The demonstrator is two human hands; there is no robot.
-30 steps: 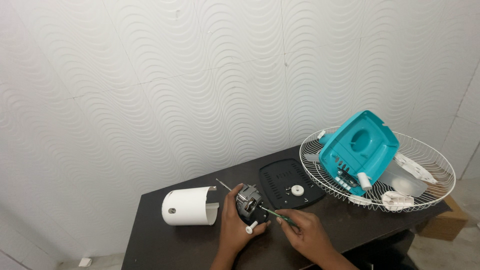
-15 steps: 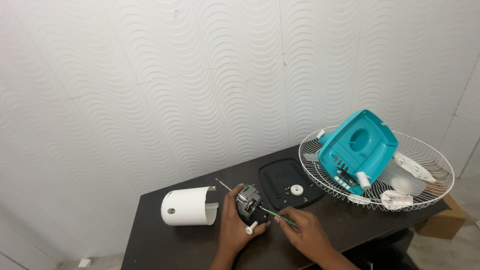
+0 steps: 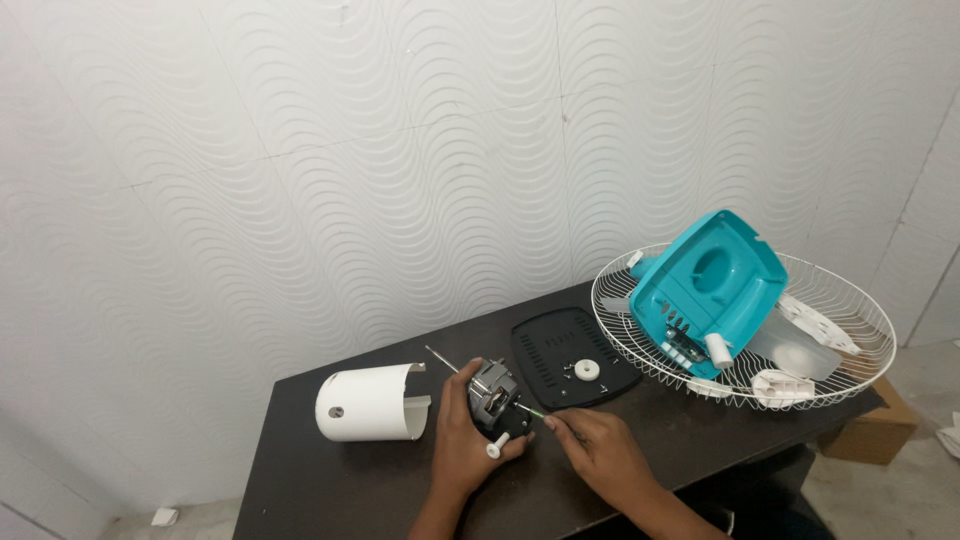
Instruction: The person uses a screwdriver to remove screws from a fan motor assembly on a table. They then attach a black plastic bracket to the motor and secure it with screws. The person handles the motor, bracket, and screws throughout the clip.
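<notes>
My left hand (image 3: 462,443) grips a small grey fan motor (image 3: 494,393) with a thin steel shaft sticking out to the upper left and a white knob at its lower end. My right hand (image 3: 592,447) pinches a thin green-handled tool (image 3: 531,410) whose tip touches the motor's right side. Both hands rest on a dark table (image 3: 340,490).
A white cylindrical motor cover (image 3: 368,402) lies left of the hands. A black vented plate (image 3: 570,356) with a small white nut sits behind them. A white wire fan guard (image 3: 840,350) at right holds a teal fan base (image 3: 708,290) and white parts. A cardboard box stands below the table's right end.
The hands stay on the motor with only slight shifts; the view has barely moved.
</notes>
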